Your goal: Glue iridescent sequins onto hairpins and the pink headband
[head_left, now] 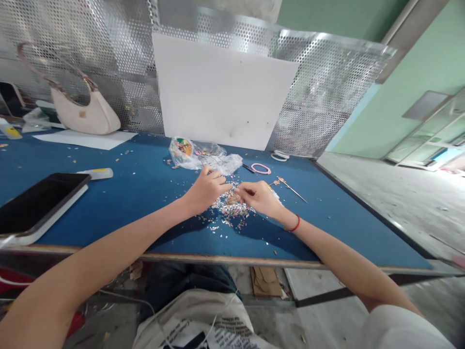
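My left hand (208, 190) is closed over the middle of the blue table, with a thin stick-like tool (200, 161) poking out above its fingers; the tool's tip is hidden. Beside it, my right hand (262, 198) pinches the edge of a small gold-coloured ornament (232, 198), whose details are too small to make out. Under and around both hands spreads a pile of tiny shiny rhinestones (235, 211). Just beyond the left hand lies a crumpled clear plastic bag (230, 164) with colourful bits in it.
Scissors with pink handles (260, 168), a white ring-shaped roll (279, 155) and a thin metal tool (295, 190) lie to the right. At left are a phone (39, 201), a glue bottle (100, 173) and a handbag (87, 111). A white board (225, 92) stands behind.
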Available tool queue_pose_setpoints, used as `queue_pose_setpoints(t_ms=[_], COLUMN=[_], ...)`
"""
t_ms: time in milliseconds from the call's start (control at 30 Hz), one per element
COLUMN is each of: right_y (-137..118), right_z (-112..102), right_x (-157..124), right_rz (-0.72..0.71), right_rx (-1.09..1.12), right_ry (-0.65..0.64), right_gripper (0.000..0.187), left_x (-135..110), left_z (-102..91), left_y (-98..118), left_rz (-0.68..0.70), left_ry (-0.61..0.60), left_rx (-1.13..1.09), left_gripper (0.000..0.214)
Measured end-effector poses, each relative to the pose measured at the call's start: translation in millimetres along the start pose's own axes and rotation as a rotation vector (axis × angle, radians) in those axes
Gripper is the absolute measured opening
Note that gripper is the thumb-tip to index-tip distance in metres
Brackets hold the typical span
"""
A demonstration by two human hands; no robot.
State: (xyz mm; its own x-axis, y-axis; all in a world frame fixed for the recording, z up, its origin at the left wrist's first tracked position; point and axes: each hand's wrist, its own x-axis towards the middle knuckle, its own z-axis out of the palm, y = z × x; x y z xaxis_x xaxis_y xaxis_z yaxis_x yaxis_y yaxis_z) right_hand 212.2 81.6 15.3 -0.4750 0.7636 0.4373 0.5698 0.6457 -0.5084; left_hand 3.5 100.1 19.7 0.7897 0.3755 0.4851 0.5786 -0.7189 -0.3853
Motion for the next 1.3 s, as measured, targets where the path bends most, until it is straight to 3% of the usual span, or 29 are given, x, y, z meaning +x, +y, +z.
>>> queue_pose_setpoints(t_ms=[167, 333, 500, 667, 767, 1000, 1100, 1200, 1300], right_y=[-0.8, 10.3, 20.5, 17.5, 12.4, 8.4, 14.4, 19.1, 18.3], right_z=[11.4, 14.1, 2.0, -5.1, -2.1, 7.3, 3.7, -0.2, 0.3], right_x=[1.9, 5.8, 9.6, 8.2, 5.2, 2.2, 3.3, 3.1, 1.7], right_rz=[0.018, 0.281, 0.341, 0.286, 0.236, 0.176, 0.205, 0.231, 0.172], right_rx=[-0.115, 0.367, 0.675, 0.574, 0.463, 0.004, 0.149, 0.354, 0.307], right_ry=[0.120, -0.033, 0.034, -0.078, -0.080, 0.199, 0.236, 0.124, 0.075], right_gripper=[0.043, 0.048, 0.045, 0.042, 0.043, 0.049, 0.046, 0.048, 0.041], left_x=[0.8, -0.3, -1.3, -1.4, -1.5, -1.1, -1.3, -1.7, -1.6], left_z=[0.8, 2.2, 1.7, 3.1, 4.4, 1.8, 2.4, 4.2, 5.2], left_y=[1.7, 0.4, -1.6, -2.0, -2.2, -0.5, -1.8, -3.3, -3.5], left_rz=[0.019, 0.019, 0.010, 0.003, 0.005, 0.013, 0.011, 0.006, -0.008], left_ry=[0.041, 0.029, 0.010, 0.015, 0.017, 0.014, 0.000, 0.002, 0.016], left_rx=[-0.004, -0.006, -0.013, -0.025, -0.030, -0.021, -0.012, -0.005, 0.000], left_gripper=[0.021, 0.020, 0.019, 0.018, 0.020, 0.019, 0.019, 0.019, 0.020])
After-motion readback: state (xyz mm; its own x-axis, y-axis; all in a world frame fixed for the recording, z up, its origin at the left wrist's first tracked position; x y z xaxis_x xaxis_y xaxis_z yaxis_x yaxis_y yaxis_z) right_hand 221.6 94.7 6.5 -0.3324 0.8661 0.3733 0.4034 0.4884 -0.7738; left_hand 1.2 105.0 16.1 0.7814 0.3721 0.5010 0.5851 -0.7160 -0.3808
